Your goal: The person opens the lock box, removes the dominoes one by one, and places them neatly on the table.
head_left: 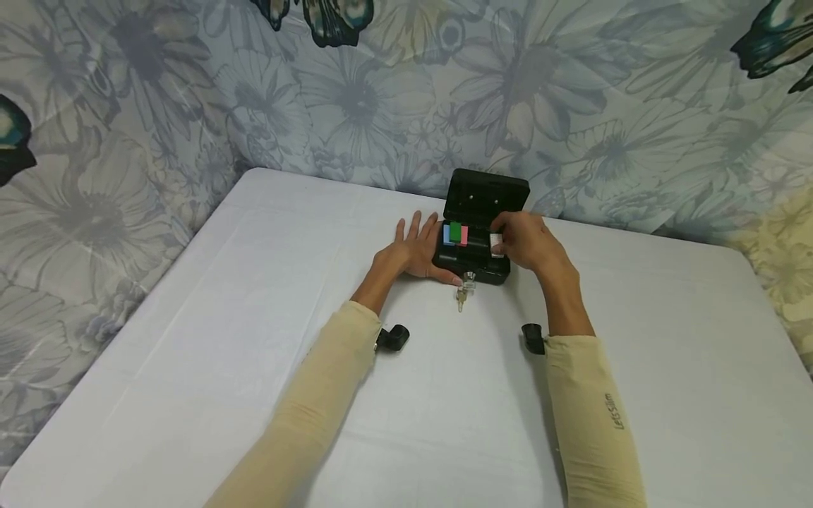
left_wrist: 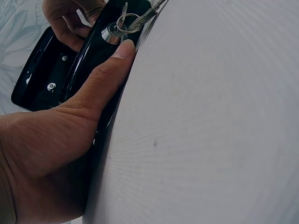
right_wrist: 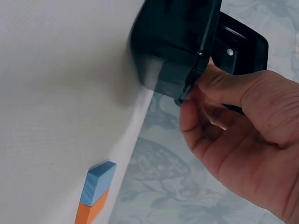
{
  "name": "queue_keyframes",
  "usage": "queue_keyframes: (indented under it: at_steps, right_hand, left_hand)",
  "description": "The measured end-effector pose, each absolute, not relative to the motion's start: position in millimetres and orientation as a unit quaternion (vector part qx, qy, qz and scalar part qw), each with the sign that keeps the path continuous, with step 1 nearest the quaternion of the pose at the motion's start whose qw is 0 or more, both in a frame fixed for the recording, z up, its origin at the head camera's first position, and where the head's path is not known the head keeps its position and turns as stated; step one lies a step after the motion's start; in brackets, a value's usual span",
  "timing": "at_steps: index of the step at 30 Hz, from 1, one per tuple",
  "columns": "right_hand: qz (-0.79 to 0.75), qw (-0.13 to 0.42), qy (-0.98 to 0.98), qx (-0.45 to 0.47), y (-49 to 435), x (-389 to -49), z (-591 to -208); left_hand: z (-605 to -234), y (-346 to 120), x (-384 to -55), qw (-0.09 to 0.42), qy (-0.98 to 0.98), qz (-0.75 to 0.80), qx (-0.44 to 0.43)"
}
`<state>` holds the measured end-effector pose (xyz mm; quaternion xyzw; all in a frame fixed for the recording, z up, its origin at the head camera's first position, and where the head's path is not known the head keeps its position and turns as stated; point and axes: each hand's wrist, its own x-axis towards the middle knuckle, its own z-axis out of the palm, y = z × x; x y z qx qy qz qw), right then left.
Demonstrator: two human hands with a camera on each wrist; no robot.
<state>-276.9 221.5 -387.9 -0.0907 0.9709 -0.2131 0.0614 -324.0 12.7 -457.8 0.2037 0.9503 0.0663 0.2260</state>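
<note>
A black lidded box sits near the table's back edge with its lid raised. Inside it, at the left, are small blue, green and pink blocks. My left hand lies against the box's left side, fingers straight and spread. Its thumb runs along the front, beside the lock and its keys. At the box's right end, my right hand pinches a small white block with curled fingers; the right wrist view mostly hides that block.
In the right wrist view a blue-and-orange block stands on the white table near its edge. Flower-patterned fabric hangs behind the table. A small black device shows at the left wrist, another at the right.
</note>
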Motion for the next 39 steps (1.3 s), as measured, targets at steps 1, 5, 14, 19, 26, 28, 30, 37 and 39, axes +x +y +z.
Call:
queue_keyframes:
  at_steps: [1,5,14,19,26,28,30,37,39]
  right_hand:
    - [-0.211,0.067,0.971,-0.093,221.8,-277.5,-388.5]
    - [-0.209,0.086,0.969,-0.1,221.6,-278.7,-390.4]
    - [-0.215,0.085,0.967,-0.109,223.5,-278.2,-388.7]
    - [-0.241,0.084,0.959,-0.124,225.6,-277.8,-385.1]
    - [-0.274,0.056,0.949,-0.143,230.8,-279.7,-381.1]
    - [-0.283,0.046,0.948,-0.138,232.5,-279.8,-380.3]
    - [-0.294,0.04,0.946,-0.127,234.4,-279.7,-380.0]
    - [-0.33,0.022,0.935,-0.124,240.8,-276.8,-378.6]
    - [-0.335,0.02,0.934,-0.122,242.3,-275.7,-377.1]
  left_hand:
    - [-458.6,12.8,-324.2,0.227,0.95,0.064,0.204]
    - [-460.5,12.8,-324.2,0.23,0.95,0.062,0.203]
    - [-457.6,12.1,-320.3,0.22,0.951,0.068,0.208]
    - [-452.4,10.6,-318.2,0.218,0.951,0.068,0.209]
    - [-444.7,7.7,-315.1,0.216,0.95,0.084,0.211]
    - [-443.7,6.9,-313.3,0.213,0.95,0.085,0.213]
    - [-443.2,6.4,-312.0,0.21,0.95,0.085,0.216]
    - [-446.4,9.4,-314.2,0.22,0.95,0.07,0.208]
    - [-445.2,10.6,-313.9,0.219,0.95,0.069,0.21]
